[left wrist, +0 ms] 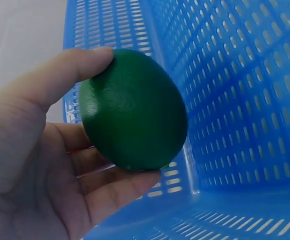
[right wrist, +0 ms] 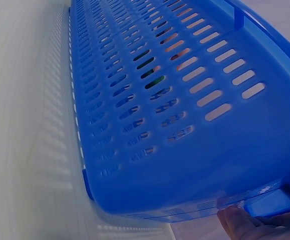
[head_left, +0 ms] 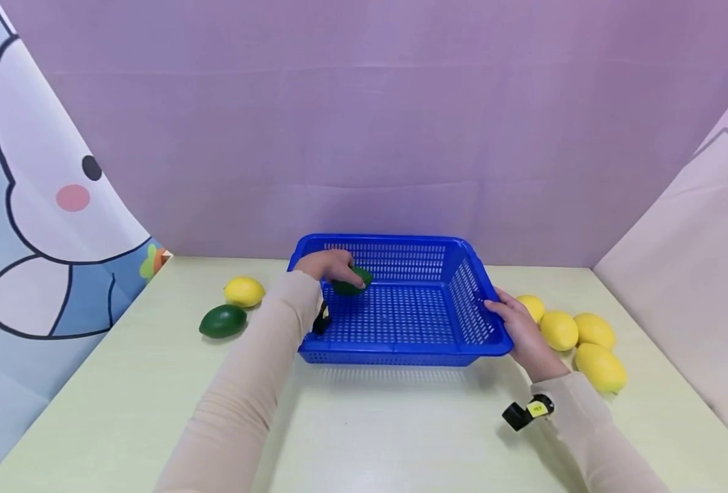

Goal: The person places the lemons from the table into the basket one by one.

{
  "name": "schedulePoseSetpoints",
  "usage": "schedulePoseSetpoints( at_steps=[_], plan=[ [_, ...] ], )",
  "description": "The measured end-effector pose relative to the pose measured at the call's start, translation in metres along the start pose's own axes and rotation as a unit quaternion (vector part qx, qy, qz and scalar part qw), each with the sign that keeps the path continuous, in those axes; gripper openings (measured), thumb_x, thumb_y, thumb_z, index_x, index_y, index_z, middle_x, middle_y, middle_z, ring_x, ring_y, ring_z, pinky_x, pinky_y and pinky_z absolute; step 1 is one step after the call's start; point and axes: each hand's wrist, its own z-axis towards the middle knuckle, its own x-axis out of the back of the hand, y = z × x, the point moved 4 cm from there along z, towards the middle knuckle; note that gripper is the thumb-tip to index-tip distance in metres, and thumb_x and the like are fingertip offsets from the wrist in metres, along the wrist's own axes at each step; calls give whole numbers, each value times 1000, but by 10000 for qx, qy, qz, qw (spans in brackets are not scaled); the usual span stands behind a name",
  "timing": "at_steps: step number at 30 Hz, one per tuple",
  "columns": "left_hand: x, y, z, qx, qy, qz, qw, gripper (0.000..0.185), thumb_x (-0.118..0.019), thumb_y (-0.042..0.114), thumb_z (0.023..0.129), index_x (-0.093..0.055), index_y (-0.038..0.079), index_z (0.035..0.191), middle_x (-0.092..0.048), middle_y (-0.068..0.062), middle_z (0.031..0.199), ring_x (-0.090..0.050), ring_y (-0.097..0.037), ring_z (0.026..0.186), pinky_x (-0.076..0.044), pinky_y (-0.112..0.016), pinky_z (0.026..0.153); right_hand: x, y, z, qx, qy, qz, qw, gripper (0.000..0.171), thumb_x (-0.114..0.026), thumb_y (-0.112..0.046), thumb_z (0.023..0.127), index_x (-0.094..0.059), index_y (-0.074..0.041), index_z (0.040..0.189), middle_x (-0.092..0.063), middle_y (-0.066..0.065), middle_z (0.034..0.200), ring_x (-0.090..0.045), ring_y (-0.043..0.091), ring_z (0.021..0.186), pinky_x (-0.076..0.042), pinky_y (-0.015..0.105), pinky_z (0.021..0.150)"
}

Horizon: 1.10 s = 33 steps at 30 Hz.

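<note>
My left hand (head_left: 329, 266) grips a smooth dark green lemon (left wrist: 134, 110) inside the left part of a blue plastic basket (head_left: 400, 349). In the left wrist view, the thumb presses its upper side and the fingers curl below it, close to the slotted basket wall. At the basket's right side, my right hand (head_left: 518, 325) holds the rim, thumb over the edge. The right wrist view shows the right fingertips (right wrist: 235, 220) at the basket's edge, most of that hand being out of frame. Bits of green show through the slots there.
Left of the basket lie a yellow lemon (head_left: 244, 292) and another green lemon (head_left: 223, 321). Several yellow lemons (head_left: 600, 368) are grouped beyond the right hand, near the right side of the pale table (head_left: 364, 438). A purple cloth (head_left: 376, 137) hangs behind the basket.
</note>
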Motion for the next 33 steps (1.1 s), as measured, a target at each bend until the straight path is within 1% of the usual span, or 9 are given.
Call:
schedulePoseSetpoints(
  at_steps=[6,10,14,16,18,21,26,28,33],
  plan=[
    [-6,-1,0,223,-402,-394,9982,67,-69,32,85,-40,2,138,-47,-14,134,-48,-28,121,-45,-42,97,0,0,0,65,16,3,10000,60,-39,-23,101,-11,-3,150,-56,-6,101,-60,8,87,-53,26,78],
    [-9,-3,1,415,-778,-279,9957,71,-68,35,86,-36,4,142,-38,-12,144,-42,-27,129,-43,-39,100,-1,1,2,74,-50,12,10000,60,-39,-23,102,-10,-4,151,-57,-5,102,-59,8,88,-53,27,78],
    [-10,-2,2,503,-990,-12,9938,71,-68,41,84,-40,6,138,-41,-11,140,-44,-25,125,-47,-36,95,0,2,2,104,-46,36,9999,61,-40,-24,101,-10,-3,150,-57,-4,102,-60,9,87,-54,27,78],
    [-11,-2,2,580,-996,49,9933,66,-69,41,84,-43,7,134,-45,-10,134,-47,-24,120,-47,-36,94,0,3,2,84,-29,34,10000,61,-39,-23,101,-10,-4,151,-56,-4,102,-60,9,87,-54,27,78],
    [-11,-2,3,659,-964,48,9931,65,-67,40,85,-43,8,135,-46,-9,133,-47,-23,119,-45,-37,97,0,3,2,75,-22,40,10000,60,-39,-23,101,-10,-4,151,-56,-3,103,-60,9,88,-54,27,78],
    [-12,-2,0,681,-899,49,9936,64,-67,41,85,-44,9,136,-48,-9,132,-48,-24,118,-45,-39,97,-1,2,2,79,-46,30,10000,60,-39,-22,101,-9,-4,151,-56,-4,103,-60,10,88,-54,27,78],
    [-13,-1,-2,632,-802,-165,9946,64,-68,39,84,-46,8,135,-49,-10,132,-49,-27,118,-45,-40,97,-1,1,2,82,-13,64,9999,60,-39,-21,102,-10,-3,151,-57,-5,101,-60,9,88,-54,27,78],
    [-12,0,-1,548,-711,-22,9960,65,-69,39,84,-46,9,136,-48,-10,133,-49,-27,119,-45,-40,97,-1,1,1,73,12,44,10000,60,-39,-22,101,-10,-3,150,-57,-4,101,-60,9,87,-54,27,78],
    [-10,2,-1,313,-352,501,9976,65,-69,42,83,-47,10,135,-48,-9,136,-46,-27,123,-41,-43,101,-1,1,2,110,77,-16,9999,60,-40,-21,101,-11,-2,150,-56,-3,102,-60,8,87,-54,26,77]
  ],
)
